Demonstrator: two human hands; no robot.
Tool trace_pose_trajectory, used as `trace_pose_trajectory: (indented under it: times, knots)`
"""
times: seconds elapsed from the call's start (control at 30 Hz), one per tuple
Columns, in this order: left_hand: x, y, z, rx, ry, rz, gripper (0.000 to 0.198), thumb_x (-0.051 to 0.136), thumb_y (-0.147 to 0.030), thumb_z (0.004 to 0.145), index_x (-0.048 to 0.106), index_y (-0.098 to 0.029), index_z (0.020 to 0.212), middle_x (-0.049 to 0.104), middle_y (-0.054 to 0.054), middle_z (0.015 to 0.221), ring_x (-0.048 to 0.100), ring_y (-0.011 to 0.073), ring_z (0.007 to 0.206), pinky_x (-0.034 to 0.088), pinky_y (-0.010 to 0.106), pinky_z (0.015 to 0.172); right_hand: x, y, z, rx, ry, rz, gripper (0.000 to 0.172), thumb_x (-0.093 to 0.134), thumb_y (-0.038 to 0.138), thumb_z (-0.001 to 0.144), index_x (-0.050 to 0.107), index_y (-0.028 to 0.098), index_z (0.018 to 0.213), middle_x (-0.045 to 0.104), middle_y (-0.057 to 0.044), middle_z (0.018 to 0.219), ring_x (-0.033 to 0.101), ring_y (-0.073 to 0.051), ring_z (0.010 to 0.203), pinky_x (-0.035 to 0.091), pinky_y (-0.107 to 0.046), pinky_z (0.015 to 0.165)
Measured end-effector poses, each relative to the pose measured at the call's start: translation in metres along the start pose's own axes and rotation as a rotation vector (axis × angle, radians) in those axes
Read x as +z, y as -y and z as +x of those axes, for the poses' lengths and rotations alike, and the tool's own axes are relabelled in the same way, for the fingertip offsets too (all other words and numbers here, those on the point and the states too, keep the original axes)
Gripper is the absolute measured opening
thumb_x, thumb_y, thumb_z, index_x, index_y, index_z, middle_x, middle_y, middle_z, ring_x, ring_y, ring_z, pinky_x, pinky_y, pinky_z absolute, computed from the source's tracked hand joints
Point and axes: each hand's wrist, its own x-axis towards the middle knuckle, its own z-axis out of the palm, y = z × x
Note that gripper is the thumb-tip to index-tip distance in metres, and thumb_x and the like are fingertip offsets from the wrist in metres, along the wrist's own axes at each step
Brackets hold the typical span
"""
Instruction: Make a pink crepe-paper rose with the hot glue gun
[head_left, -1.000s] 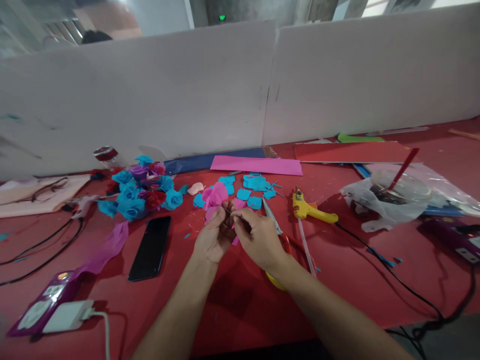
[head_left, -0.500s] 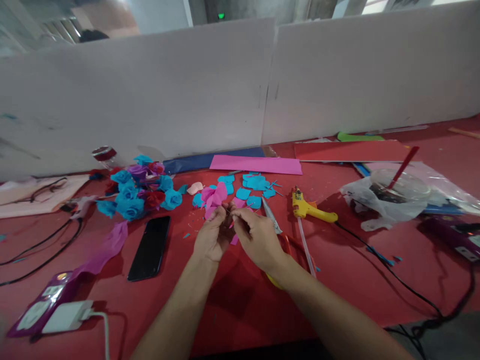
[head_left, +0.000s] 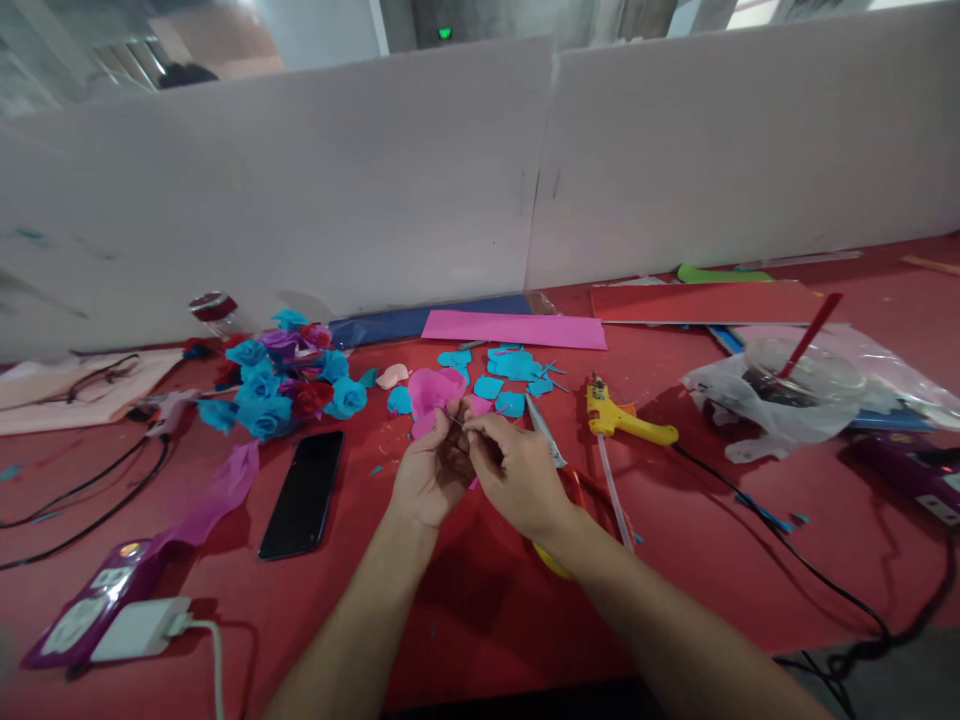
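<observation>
Both of my hands meet over the red table (head_left: 480, 600). My left hand (head_left: 431, 475) is closed around a pink paper flower (head_left: 433, 390) whose petals stick up above my fingers. My right hand (head_left: 514, 470) pinches a thin stick (head_left: 459, 424) at the flower's base, thumb and forefinger pressed together. Loose blue paper petals (head_left: 504, 375) lie just beyond my hands. Scissors (head_left: 551, 450) lie partly hidden under my right wrist.
A bunch of blue, purple and red paper flowers (head_left: 281, 385) lies left, with a black phone (head_left: 301, 493) near it. A yellow glue gun (head_left: 626, 422) and its cable lie right. Pink paper sheet (head_left: 514, 329), plastic cup in a bag (head_left: 787, 385), charger (head_left: 139, 630), white partition boards (head_left: 480, 170).
The pink petals have shifted and spread slightly above my left fingers as both hands turned the flower. The hands stay in the same place.
</observation>
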Motion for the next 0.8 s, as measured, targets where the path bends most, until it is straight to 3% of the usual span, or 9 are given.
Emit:
trace_pose_trajectory:
  times: [0.23, 0.43, 0.8]
  knots:
    - [0.0098, 0.0014, -0.0067, -0.02, -0.023, -0.028, 0.033, 0.04, -0.02, 0.093, 0.068, -0.015, 0.078, 0.072, 0.001, 0.08, 0.066, 0.008, 0.068, 0.053, 0.019, 0.064, 0.0017, -0.002, 0.0004, -0.021, -0.015, -0.047, 0.018, 0.046, 0.015, 0.085, 0.062, 0.018, 0.093, 0.071, -0.005, 0.079, 0.064, -0.015, 0.066, 0.045, -0.024, 0.061]
    - [0.0042, 0.0027, -0.0033, 0.005, 0.019, -0.039, 0.029, 0.043, -0.022, 0.092, 0.069, -0.017, 0.081, 0.073, 0.0, 0.085, 0.066, 0.0074, 0.07, 0.052, 0.018, 0.068, 0.0003, 0.0, -0.0005, -0.018, -0.021, -0.003, 0.018, 0.046, 0.015, 0.085, 0.062, 0.018, 0.092, 0.07, -0.005, 0.078, 0.064, -0.014, 0.065, 0.045, -0.023, 0.06]
    - [0.0052, 0.0025, -0.0029, -0.017, -0.014, -0.061, 0.028, 0.041, -0.022, 0.093, 0.067, -0.02, 0.104, 0.073, 0.001, 0.084, 0.066, 0.0073, 0.071, 0.051, 0.017, 0.071, 0.0004, 0.0003, 0.0002, -0.018, -0.027, 0.01, 0.018, 0.047, 0.014, 0.085, 0.063, 0.019, 0.092, 0.07, -0.004, 0.077, 0.064, -0.014, 0.064, 0.046, -0.023, 0.061]
